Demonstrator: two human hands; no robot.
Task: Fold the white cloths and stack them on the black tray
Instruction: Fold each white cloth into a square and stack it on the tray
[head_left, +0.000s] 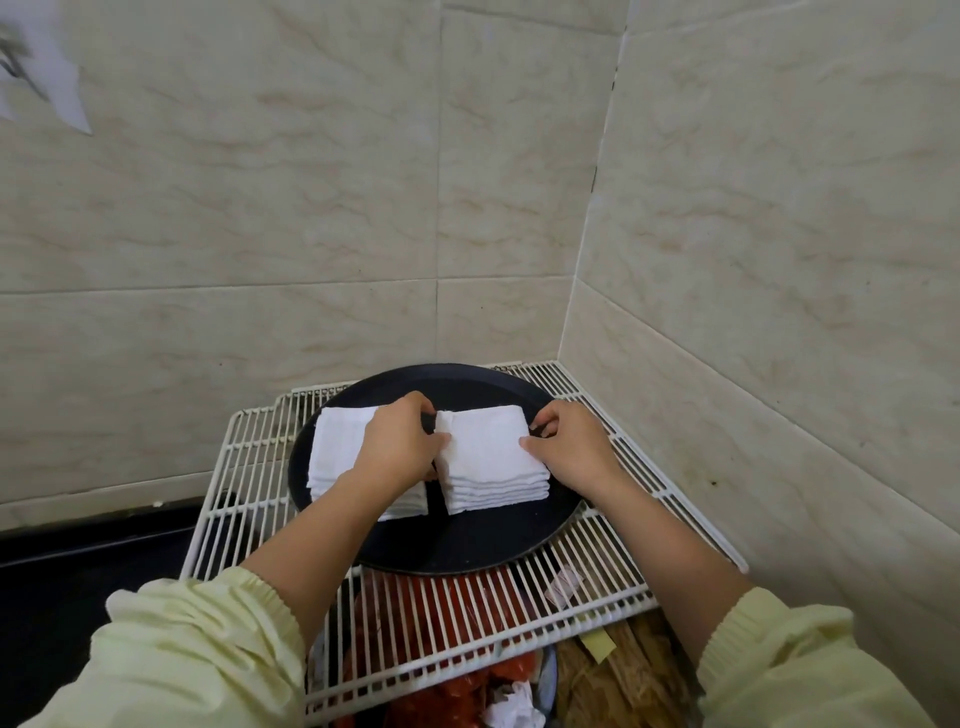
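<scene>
both hands, left hand (400, 444) and right hand (569, 444), pinch opposite edges of the right stack of folded white cloths (493, 462) on the black tray (457, 545), beside a second stack (337, 457).

A white wire rack (613, 525) runs past my right hand (571, 447) into the corner of the beige marbled wall tiles (311, 208). High up and left of my left hand (397, 447), a blurred paper sheet (47, 78) is on the wall. Nearer me than either hand, under the rack's bars, lie red scraps (415, 597), a crumpled white wad (511, 706) and brown strips (639, 670). A dark counter (78, 561) lies left of my left hand.
</scene>
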